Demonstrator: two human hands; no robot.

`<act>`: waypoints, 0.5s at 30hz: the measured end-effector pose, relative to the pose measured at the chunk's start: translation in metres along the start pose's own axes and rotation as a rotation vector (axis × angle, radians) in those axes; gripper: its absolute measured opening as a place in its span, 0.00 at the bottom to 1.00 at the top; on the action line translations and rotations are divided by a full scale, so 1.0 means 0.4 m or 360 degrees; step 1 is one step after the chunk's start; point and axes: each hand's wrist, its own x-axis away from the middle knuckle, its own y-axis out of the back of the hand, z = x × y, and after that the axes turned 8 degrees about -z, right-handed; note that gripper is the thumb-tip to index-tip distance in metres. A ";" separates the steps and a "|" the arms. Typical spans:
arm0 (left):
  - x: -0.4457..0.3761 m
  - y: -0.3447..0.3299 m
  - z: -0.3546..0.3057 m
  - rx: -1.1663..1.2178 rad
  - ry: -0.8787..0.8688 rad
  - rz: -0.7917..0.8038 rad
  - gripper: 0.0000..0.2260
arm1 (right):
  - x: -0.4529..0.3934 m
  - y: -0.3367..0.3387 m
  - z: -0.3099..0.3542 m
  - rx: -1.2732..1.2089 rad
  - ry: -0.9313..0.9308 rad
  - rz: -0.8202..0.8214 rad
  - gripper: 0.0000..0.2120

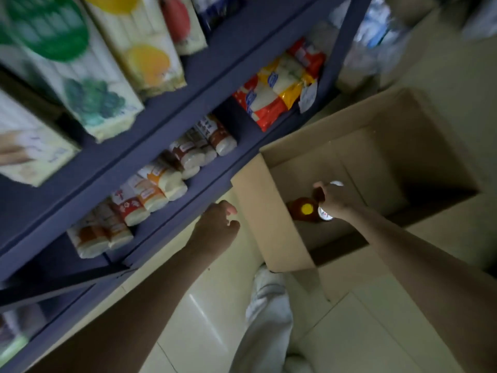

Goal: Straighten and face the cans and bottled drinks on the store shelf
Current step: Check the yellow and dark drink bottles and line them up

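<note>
Evidently we are early: our right hand [334,200] reaches into the cardboard box [271,219] on the floor, fingers curled over a dark bottle [302,211] with a yellow cap, beside white-topped ones. Our left hand [217,224] hovers loosely curled, holding nothing, near the blue shelf [172,114], where drinks remain unplaced.

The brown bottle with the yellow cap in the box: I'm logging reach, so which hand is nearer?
Right. The right hand is in the cardboard box beside the brown bottle; the left hand is outside it.
</note>
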 end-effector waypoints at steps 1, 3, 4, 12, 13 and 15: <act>0.030 0.042 -0.033 -0.0012 -0.0088 -0.0063 0.13 | 0.045 0.055 0.016 0.0021 0.0042 0.0016 0.25; 0.105 0.138 -0.098 -0.0056 -0.0272 -0.0175 0.14 | 0.148 0.180 0.065 0.0085 0.0140 0.0039 0.24; 0.151 0.201 -0.133 -0.0100 -0.0347 -0.0224 0.14 | 0.206 0.249 0.099 0.0140 0.0206 0.0003 0.23; 0.629 0.896 -0.204 -0.0901 -0.0786 -0.0842 0.18 | 0.936 0.736 0.666 -0.0566 0.0990 -0.0333 0.16; 0.695 0.982 -0.188 -0.0894 -0.0790 -0.0992 0.17 | 1.040 0.771 0.745 -0.0602 0.1132 -0.0277 0.17; 0.816 1.152 -0.153 -0.0821 -0.0927 -0.1281 0.16 | 1.231 0.830 0.887 -0.0576 0.1401 -0.0231 0.19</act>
